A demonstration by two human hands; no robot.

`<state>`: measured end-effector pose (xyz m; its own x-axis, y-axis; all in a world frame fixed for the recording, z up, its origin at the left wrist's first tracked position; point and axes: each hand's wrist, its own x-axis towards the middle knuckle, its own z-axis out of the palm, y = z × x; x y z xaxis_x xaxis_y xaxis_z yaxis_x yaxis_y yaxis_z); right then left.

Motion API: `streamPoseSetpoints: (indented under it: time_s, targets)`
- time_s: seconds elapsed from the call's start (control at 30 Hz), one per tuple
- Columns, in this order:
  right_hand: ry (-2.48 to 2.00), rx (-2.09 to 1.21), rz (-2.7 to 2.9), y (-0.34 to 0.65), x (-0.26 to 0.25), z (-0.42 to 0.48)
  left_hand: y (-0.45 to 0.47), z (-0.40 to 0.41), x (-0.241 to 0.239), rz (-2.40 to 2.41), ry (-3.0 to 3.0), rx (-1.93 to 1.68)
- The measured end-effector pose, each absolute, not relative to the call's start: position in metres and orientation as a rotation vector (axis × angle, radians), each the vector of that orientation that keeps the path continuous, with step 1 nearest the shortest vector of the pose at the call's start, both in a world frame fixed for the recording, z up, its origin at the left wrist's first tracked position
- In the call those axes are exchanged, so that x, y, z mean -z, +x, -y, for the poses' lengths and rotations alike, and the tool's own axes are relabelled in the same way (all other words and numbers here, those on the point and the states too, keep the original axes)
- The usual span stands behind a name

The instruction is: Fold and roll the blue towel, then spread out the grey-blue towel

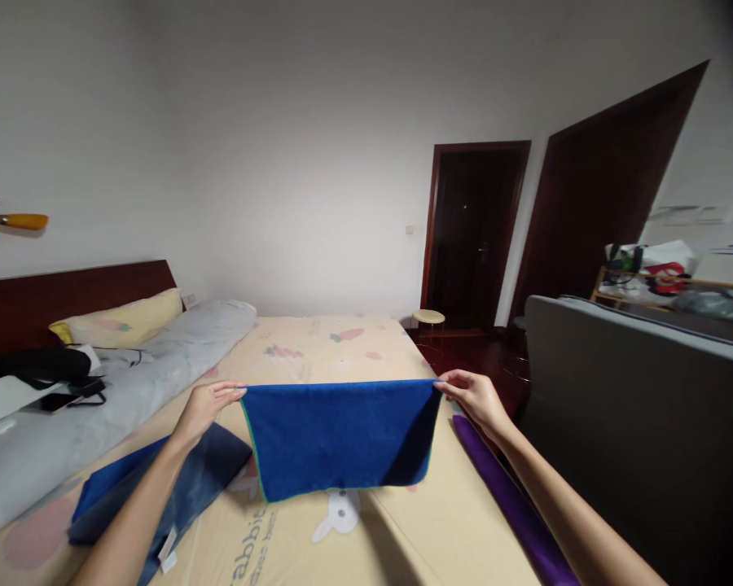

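Bare forearms (pixel 128 500) extend over the patterned bed (pixel 464 529) before me, the left hand (pixel 204 405) and right hand (pixel 473 399) each pinching one upper corner of a blue cloth (pixel 342 439), which hangs between them over the bed, with dark-blue fabric (pixel 204 476) to the left and a long purple piece (pixel 501 496) to the right. Should either fingertip pinch slacken, that corner would probably drop and skew the taut top edge; uneven lowering of the hands could likewise crumple the hanging lower edge against the bed.
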<state>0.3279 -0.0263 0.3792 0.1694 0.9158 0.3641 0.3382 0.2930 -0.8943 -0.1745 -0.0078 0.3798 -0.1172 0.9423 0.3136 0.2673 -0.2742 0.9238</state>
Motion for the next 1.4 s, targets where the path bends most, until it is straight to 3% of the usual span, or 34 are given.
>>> streamPoseSetpoints:
  time_s: [0.37,0.83,1.4]
  targets:
    - [-1.458,-0.404,1.646,0.329,-0.397,0.028,-0.19,-0.005,-0.384,-1.401,1.874,-1.173]
    - [-1.372,-0.606,1.693,0.345,-0.366,-0.033,-0.18,-0.047,-0.37,-1.319,1.849,-1.057]
    - [-1.089,-0.724,1.117,0.32,-0.315,-0.109,-0.132,-0.114,-0.332,-1.375,1.504,-1.467]
